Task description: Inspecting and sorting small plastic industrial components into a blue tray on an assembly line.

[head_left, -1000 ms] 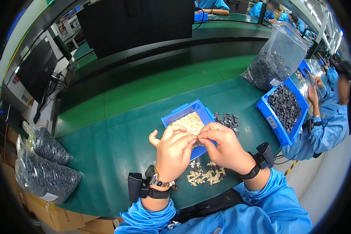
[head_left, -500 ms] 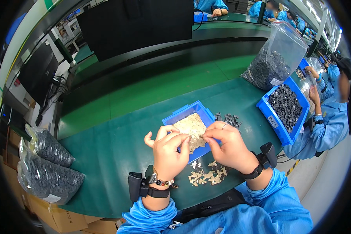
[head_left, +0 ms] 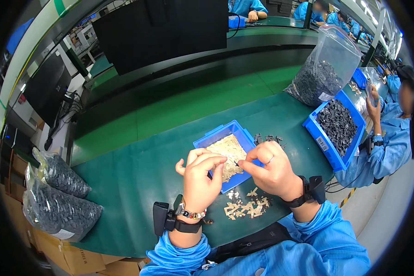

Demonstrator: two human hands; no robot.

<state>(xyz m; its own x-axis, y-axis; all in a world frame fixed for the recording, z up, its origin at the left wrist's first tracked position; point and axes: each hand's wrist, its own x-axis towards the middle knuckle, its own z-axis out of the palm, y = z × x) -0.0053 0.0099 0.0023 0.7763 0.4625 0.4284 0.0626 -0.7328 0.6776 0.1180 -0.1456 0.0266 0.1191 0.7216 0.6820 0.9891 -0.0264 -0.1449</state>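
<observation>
The right hand (head_left: 272,172) is pinching a tiny dark piece (head_left: 237,163) between thumb and forefinger; its exact shape is too small to tell. Just beside it, the left hand (head_left: 200,177) is curling its thumb and forefinger toward each other, its outer fingers spreading; whether it is holding anything, I cannot tell. Beneath both hands, a blue plastic bin (head_left: 211,139) is holding a heap of thin, flat cream pieces (head_left: 231,146). Nearer the body, below the right hand, loose cream cross-shaped pieces (head_left: 248,208) are lying scattered; beyond that hand, dark loose pieces (head_left: 273,139) are spreading beside the bin.

The dark green tabletop (head_left: 133,193) is stretching from the left hand out to two clear bags of dark parts (head_left: 62,209), and its near edge is running beneath the forearms. To the right hand's right, a larger blue bin (head_left: 327,155) full of black parts is standing near the table's right edge, a clear zip bag (head_left: 315,80) rising behind it.

That larger bin is bearing a pale printed label (head_left: 322,144); the zip bag is showing a white sticker (head_left: 325,96).
</observation>
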